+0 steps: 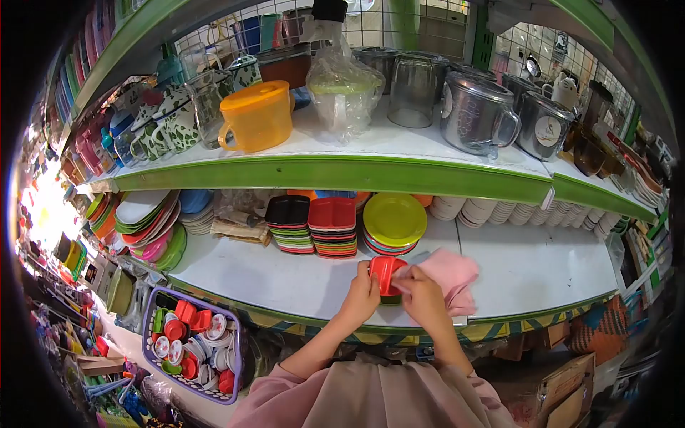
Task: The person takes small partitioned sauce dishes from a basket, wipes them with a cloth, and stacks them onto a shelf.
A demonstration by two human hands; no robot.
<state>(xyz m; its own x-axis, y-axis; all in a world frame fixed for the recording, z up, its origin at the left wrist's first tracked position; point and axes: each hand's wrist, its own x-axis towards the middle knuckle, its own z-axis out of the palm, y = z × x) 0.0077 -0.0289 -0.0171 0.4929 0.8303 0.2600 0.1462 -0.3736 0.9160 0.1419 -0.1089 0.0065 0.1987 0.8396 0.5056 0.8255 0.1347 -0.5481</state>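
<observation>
Near the front edge of a white shelf (524,260), the left hand (362,293) grips a red divided dish (385,274); the right hand (422,294) clutches a pink cloth (455,277) against it.

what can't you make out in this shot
All in the head view:
Green piece: mostly hidden beneath the red dish.
Edges of the pink cloth in the right hand: motion-blurred.
Bottom of the purple basket: covered by piled dishes.
Round label on the lidded metal mug: print too small.
</observation>
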